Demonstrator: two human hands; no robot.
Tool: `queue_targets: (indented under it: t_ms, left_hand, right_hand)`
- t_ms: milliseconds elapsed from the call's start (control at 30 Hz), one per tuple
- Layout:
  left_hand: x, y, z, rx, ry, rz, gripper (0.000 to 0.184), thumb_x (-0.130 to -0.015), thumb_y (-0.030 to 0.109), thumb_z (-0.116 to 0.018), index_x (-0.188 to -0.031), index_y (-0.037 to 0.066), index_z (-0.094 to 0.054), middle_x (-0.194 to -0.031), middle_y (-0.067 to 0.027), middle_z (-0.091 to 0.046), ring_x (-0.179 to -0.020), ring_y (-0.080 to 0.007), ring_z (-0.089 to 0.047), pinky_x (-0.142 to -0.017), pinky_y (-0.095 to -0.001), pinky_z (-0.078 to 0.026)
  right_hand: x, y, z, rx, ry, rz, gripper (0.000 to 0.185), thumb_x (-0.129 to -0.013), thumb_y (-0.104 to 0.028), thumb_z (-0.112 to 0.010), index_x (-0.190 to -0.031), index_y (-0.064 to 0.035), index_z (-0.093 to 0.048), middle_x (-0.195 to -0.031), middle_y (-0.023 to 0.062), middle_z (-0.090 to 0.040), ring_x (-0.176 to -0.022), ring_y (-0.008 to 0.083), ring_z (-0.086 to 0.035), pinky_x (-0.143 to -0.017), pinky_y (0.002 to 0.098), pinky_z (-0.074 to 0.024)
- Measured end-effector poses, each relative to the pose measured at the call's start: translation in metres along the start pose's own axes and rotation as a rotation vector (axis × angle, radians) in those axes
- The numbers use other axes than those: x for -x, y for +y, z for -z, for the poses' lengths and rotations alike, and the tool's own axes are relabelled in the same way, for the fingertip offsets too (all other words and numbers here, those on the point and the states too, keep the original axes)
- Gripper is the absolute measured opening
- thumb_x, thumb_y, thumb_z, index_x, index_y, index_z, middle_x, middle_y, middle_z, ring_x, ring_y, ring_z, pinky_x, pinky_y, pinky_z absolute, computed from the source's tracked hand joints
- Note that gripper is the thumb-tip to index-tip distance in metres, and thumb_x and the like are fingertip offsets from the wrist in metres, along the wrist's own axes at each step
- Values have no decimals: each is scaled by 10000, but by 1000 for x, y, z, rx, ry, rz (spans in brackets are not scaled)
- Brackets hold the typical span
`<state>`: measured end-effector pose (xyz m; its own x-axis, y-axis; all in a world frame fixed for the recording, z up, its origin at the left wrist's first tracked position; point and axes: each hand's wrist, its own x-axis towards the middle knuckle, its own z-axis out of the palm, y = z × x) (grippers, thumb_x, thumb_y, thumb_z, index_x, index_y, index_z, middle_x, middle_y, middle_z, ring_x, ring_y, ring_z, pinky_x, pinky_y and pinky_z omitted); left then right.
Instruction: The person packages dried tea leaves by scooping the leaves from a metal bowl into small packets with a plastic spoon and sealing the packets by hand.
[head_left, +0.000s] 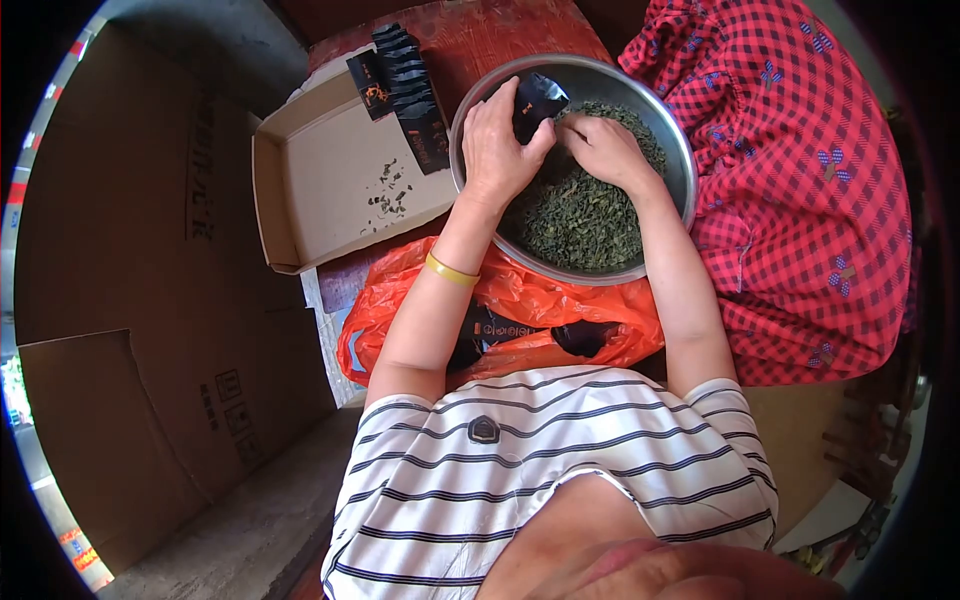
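A steel bowl (684, 160) holds a heap of dark green dried leaves, like loose tea (580, 225). Over its far left side, my left hand (497, 142) is closed around a small black packet (538, 103), with the thumb along its near edge. My right hand (608, 152) is inside the bowl, close to the packet and just above the leaves. Its fingers are curled together, and whatever they hold is hidden.
Left of the bowl, a shallow cardboard tray (310, 190) holds a row of black packets (412, 95) and scattered leaf bits. An orange plastic bag (400, 300) with black packets lies nearer me. A red checked cloth (790, 200) is at right; a large cardboard box (150, 280) stands left.
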<state>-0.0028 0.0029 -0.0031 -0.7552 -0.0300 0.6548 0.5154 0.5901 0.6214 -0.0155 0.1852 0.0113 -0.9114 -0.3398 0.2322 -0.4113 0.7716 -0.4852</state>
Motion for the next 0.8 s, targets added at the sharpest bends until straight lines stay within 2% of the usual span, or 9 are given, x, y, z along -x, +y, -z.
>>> queue_targets:
  t_ms: [67,167,200,233,333,367,467,567,800]
  left_hand:
    - [0,0,0,-3,7,-4,614,-736,275,-727,-1241,-32,-560,-1124,-202,-652,-1017,-366,-613,-962,-437,-444]
    - [1,3,2,1,0,0,614,-736,274,-726,-1242,-32,-559,-1118,-199,-654,-1008,-362,-612,-959,-436,-444]
    - [0,3,2,7,-9,8,615,-736,274,-725,-1243,-32,-557,-1113,-196,-654,-1003,-360,-612,-957,-434,-444]
    - [0,3,2,8,-7,8,615,-736,274,-725,-1243,-32,-557,-1113,-196,-654,-1003,-360,-612,-957,-434,-444]
    - [0,2,1,-14,-6,-11,619,-734,272,-726,-1246,-31,-555,-1100,-188,-657,-994,-355,-611,-958,-431,-443]
    - [0,2,1,-13,-14,-5,620,-734,272,-726,-1248,-31,-555,-1091,-184,-659,-990,-354,-611,-958,-431,-443]
    - [0,2,1,-15,-29,-2,623,-734,272,-726,-1250,-32,-554,-1079,-179,-662,-985,-353,-612,-960,-431,-442]
    - [0,2,1,-18,-39,-1,626,-735,273,-727,-1252,-34,-554,-1080,-178,-663,-988,-353,-612,-962,-432,-441]
    - [0,0,-1,-35,-41,-18,625,-734,273,-733,-1248,-37,-561,-1127,-190,-659,-1000,-356,-615,-972,-432,-440]
  right_hand:
    - [-1,3,1,-65,-64,-69,249,-943,-269,-551,-966,-49,-666,-809,138,-697,-767,323,-693,-698,414,-530]
    - [-5,16,2,-244,-10,-241,310,-943,-344,-520,-1003,-99,-700,-843,113,-713,-839,298,-703,-765,401,-525]
    - [-8,21,4,-196,47,-308,309,-964,-342,-539,-978,-76,-696,-775,80,-704,-756,205,-704,-703,337,-521]
    - [-10,27,4,-196,47,-307,309,-964,-342,-539,-978,-76,-696,-775,80,-704,-756,205,-704,-703,337,-521]
    - [-11,27,10,-495,388,-215,299,-1021,-252,-539,-955,10,-666,-732,26,-615,-663,94,-594,-626,237,-492]
    - [-11,25,10,-496,387,-215,299,-1021,-252,-539,-955,10,-666,-732,26,-615,-663,94,-594,-626,237,-492]
    - [-10,20,12,-663,646,-55,296,-1039,-252,-509,-1023,3,-658,-800,30,-639,-717,90,-610,-696,240,-505]
    - [-6,1,15,-572,750,102,278,-1035,-236,-521,-1037,6,-657,-870,44,-663,-768,102,-631,-728,241,-508]
    - [-3,-9,16,-194,694,359,146,-973,-134,-616,-1027,-11,-672,-927,76,-688,-812,161,-664,-740,265,-516]
